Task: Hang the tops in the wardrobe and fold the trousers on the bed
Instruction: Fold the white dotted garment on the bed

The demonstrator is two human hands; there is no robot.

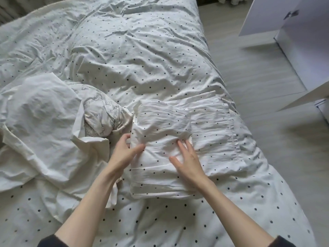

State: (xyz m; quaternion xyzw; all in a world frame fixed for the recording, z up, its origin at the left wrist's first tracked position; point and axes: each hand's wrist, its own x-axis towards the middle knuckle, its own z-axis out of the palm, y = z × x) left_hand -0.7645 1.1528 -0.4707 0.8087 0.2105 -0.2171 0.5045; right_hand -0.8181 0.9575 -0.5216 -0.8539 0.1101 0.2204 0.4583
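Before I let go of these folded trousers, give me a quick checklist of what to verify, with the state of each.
1. Folded trousers lie on the bed: ok.
2. Right hand rests flat on top, fingers spread: ok.
3. Left hand holds the left edge of the fold: ok.
4. Edges squared: not ok, the layers are offset on the right side and the top is wrinkled.
5. Other laundry dealt with: not ok, a plain white garment and a printed garment lie crumpled to the left.
6. Wardrobe ready for hanging: cannot tell, only white panels show at the right.
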